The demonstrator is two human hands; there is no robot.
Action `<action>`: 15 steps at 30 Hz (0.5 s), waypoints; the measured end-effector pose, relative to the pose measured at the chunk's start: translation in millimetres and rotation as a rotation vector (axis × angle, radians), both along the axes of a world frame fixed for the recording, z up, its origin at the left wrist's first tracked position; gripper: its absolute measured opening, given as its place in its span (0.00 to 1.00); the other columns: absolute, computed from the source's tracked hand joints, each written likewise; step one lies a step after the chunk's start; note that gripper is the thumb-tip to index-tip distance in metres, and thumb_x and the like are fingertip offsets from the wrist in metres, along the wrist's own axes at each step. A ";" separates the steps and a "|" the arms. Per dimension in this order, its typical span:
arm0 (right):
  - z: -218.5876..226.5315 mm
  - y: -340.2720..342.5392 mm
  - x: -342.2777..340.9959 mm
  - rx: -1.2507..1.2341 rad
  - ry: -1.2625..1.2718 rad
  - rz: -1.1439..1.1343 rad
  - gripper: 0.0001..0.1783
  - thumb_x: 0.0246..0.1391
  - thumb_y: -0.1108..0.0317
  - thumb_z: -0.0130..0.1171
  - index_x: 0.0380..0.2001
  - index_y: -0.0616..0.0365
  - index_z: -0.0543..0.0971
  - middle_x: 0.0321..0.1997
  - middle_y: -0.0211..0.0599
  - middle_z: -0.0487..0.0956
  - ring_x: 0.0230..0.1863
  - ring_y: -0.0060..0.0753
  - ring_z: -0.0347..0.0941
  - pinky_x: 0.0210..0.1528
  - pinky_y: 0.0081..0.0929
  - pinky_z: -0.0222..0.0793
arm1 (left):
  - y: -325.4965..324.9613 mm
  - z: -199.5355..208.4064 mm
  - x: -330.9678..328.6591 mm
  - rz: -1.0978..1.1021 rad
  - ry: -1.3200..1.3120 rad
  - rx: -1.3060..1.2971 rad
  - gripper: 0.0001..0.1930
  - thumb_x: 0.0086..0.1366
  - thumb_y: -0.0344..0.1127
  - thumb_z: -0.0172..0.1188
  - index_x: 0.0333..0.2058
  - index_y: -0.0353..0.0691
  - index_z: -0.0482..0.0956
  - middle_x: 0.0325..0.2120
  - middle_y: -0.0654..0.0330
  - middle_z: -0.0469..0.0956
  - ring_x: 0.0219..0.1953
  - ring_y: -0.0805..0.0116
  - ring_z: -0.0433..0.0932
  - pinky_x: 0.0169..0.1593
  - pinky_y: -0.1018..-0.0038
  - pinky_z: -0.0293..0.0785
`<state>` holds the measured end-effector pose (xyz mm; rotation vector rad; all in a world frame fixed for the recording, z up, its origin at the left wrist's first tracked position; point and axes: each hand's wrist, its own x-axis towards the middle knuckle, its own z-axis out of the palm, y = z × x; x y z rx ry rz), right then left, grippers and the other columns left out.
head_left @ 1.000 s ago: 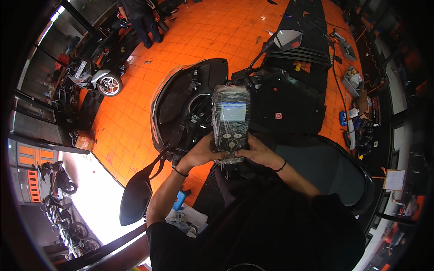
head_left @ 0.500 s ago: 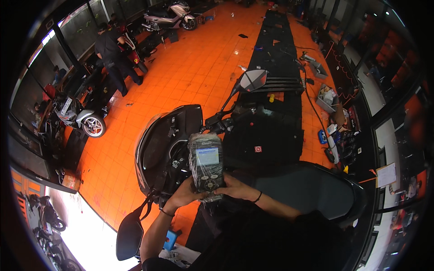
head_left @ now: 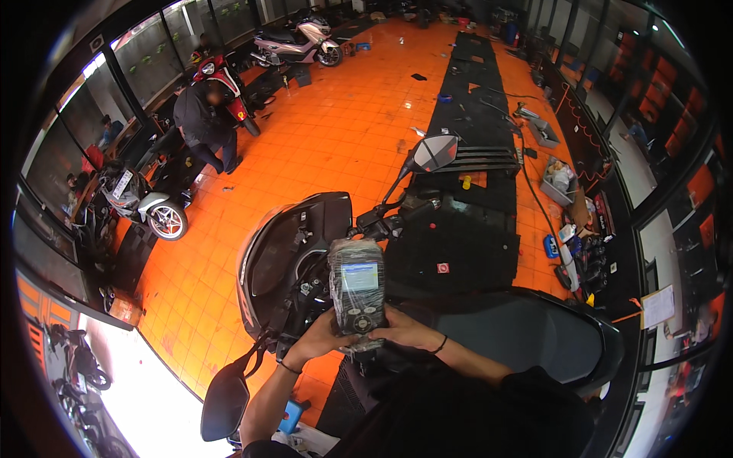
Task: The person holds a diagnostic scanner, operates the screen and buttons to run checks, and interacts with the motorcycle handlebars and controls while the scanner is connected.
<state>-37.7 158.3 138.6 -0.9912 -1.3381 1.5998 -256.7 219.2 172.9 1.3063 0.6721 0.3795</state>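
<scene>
A hand-held diagnostic scanner [head_left: 357, 294], wrapped in clear plastic, is held upright between my two hands, its small screen lit and facing me. My left hand [head_left: 321, 336] grips its lower left side. Around the lower right edge closes my right hand [head_left: 405, 330], thumb near the round keypad. Behind and below the scanner stands a dark scooter: its front cowl [head_left: 298, 244] lies just beyond my left hand, and its long black seat [head_left: 534, 336] stretches off to the right of my right hand.
Scooter mirrors stick up at the near left [head_left: 225, 401] and beyond the handlebar [head_left: 435, 154]. A person [head_left: 202, 126] bends beside a red scooter [head_left: 229, 91] at far left. Grey bins [head_left: 559, 183] and a cable line the right side. A blue container [head_left: 292, 416] sits low, near my left forearm.
The view has tilted, so the scene sits slightly lower and further right. The person at far left has bent down toward the red scooter. Both my hands keep hold of the scanner.
</scene>
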 end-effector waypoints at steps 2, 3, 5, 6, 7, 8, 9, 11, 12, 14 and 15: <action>-2.3 0.2 3.0 0.014 -0.022 0.021 0.42 0.50 0.74 0.63 0.67 0.60 0.57 0.65 0.39 0.65 0.67 0.33 0.59 0.70 0.32 0.54 | 1.5 0.5 0.9 -0.029 0.022 0.029 0.33 0.55 0.22 0.69 0.59 0.30 0.65 0.51 0.55 0.75 0.54 0.67 0.74 0.59 0.66 0.72; -4.4 0.7 4.2 0.021 -0.034 0.032 0.43 0.51 0.72 0.63 0.68 0.58 0.56 0.66 0.40 0.64 0.68 0.34 0.59 0.70 0.32 0.53 | 2.1 -0.7 0.6 -0.044 0.027 0.034 0.34 0.56 0.22 0.68 0.60 0.30 0.63 0.52 0.55 0.74 0.55 0.67 0.73 0.60 0.66 0.72; -10.6 0.8 4.1 -0.004 0.007 0.036 0.42 0.51 0.73 0.62 0.68 0.59 0.56 0.66 0.40 0.64 0.68 0.34 0.59 0.70 0.32 0.54 | 3.0 -4.6 -0.6 -0.070 0.042 0.038 0.35 0.57 0.21 0.66 0.62 0.29 0.59 0.55 0.54 0.72 0.58 0.67 0.72 0.61 0.67 0.70; -13.5 0.8 4.1 -0.017 0.027 0.038 0.42 0.50 0.73 0.62 0.68 0.60 0.57 0.65 0.40 0.64 0.68 0.34 0.59 0.70 0.32 0.54 | 3.7 -6.5 -0.8 -0.074 0.040 0.039 0.35 0.57 0.21 0.66 0.61 0.29 0.59 0.55 0.54 0.72 0.58 0.67 0.71 0.62 0.67 0.70; -16.1 0.9 4.1 -0.021 0.031 0.040 0.41 0.50 0.73 0.61 0.67 0.60 0.57 0.65 0.40 0.64 0.67 0.34 0.59 0.70 0.32 0.54 | 4.4 -8.3 -1.2 -0.079 0.038 0.040 0.35 0.57 0.21 0.65 0.61 0.29 0.59 0.55 0.53 0.72 0.58 0.66 0.71 0.62 0.67 0.70; -18.1 0.9 4.3 -0.025 0.034 0.041 0.41 0.50 0.74 0.61 0.67 0.60 0.57 0.65 0.40 0.64 0.67 0.33 0.59 0.69 0.32 0.55 | 4.8 -9.6 -1.5 -0.084 0.036 0.041 0.35 0.57 0.21 0.65 0.61 0.28 0.59 0.55 0.52 0.72 0.58 0.66 0.71 0.62 0.67 0.69; -19.6 0.9 4.5 -0.028 0.037 0.042 0.41 0.50 0.74 0.61 0.67 0.61 0.58 0.65 0.40 0.64 0.67 0.33 0.59 0.69 0.32 0.55 | 4.6 -10.6 -1.2 -0.069 0.017 0.045 0.34 0.57 0.22 0.66 0.61 0.29 0.61 0.54 0.53 0.73 0.57 0.66 0.72 0.61 0.66 0.70; -17.7 0.9 3.9 -0.042 0.058 0.042 0.40 0.50 0.75 0.60 0.67 0.61 0.58 0.64 0.40 0.64 0.67 0.33 0.59 0.69 0.31 0.55 | 3.0 -12.1 -0.6 -0.035 -0.022 0.052 0.33 0.57 0.22 0.68 0.60 0.30 0.64 0.52 0.54 0.74 0.55 0.66 0.73 0.59 0.65 0.72; -16.3 0.9 3.5 -0.049 0.069 0.042 0.40 0.50 0.75 0.60 0.66 0.61 0.58 0.64 0.40 0.64 0.67 0.32 0.59 0.69 0.31 0.56 | 2.8 -12.4 -1.0 -0.036 -0.026 0.048 0.33 0.57 0.22 0.68 0.60 0.31 0.63 0.52 0.54 0.74 0.55 0.66 0.73 0.60 0.65 0.72; -13.7 0.0 3.1 -0.034 0.081 0.022 0.37 0.51 0.77 0.60 0.65 0.62 0.60 0.62 0.35 0.67 0.63 0.28 0.62 0.67 0.29 0.59 | 2.6 -12.6 -1.3 -0.038 -0.034 0.039 0.34 0.57 0.22 0.68 0.60 0.31 0.62 0.53 0.54 0.73 0.56 0.66 0.73 0.60 0.65 0.72; -12.4 -0.4 2.7 -0.027 0.088 0.012 0.36 0.52 0.78 0.60 0.64 0.62 0.61 0.60 0.33 0.69 0.62 0.26 0.64 0.65 0.28 0.60 | 2.6 -13.2 -1.3 -0.041 -0.046 0.039 0.34 0.57 0.22 0.68 0.61 0.31 0.62 0.53 0.54 0.73 0.56 0.66 0.72 0.60 0.65 0.72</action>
